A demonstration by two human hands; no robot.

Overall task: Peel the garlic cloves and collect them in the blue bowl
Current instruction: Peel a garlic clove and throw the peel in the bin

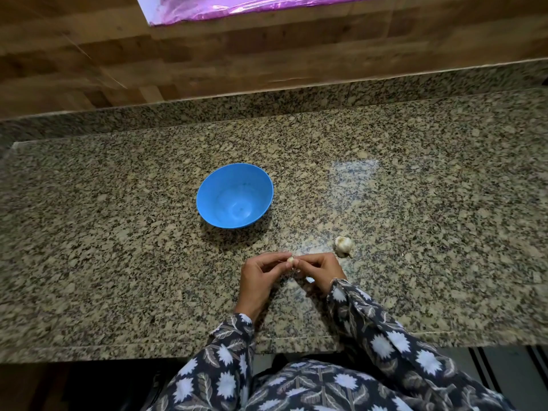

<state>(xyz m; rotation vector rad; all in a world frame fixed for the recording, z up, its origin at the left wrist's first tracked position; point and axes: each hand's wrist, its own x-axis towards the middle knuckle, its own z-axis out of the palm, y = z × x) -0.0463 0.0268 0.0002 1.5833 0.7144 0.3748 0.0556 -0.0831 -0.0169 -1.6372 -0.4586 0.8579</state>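
- Fingers (274, 257) of left hand (257, 276) and fingers (306, 258) of right hand (319, 269) curled, tips meeting, pinching one garlic clove (290, 260) from both sides.
- Clove held just above the surface (118, 232), between the two sets of fingertips, pale and mostly covered by them; can't tell whether skin is on or off.
- Small pale scrap (292, 283) on the surface under the hands, too small to identify.
- Garlic bulb (343, 246) sits on the surface just far-right of the right hand, near it, not touching.
- Blue bowl (207, 185) upright, far-left of the hands, well apart from fingers and bulb; bare blue bottom visible.
- Open granite between hands and bowl, wide open stretches left of the left hand and right of the bulb.
- Near edge of the surface runs under both forearms; patterned sleeves (382, 336) cross it.
- Far edge ends at a low granite upstand (267, 105), wood-panel wall (148, 54) behind it.
- Left end of the surface visible at far left; right end runs out of view.
- Shiny purple sheet (237, 7) on the wall, top of view.
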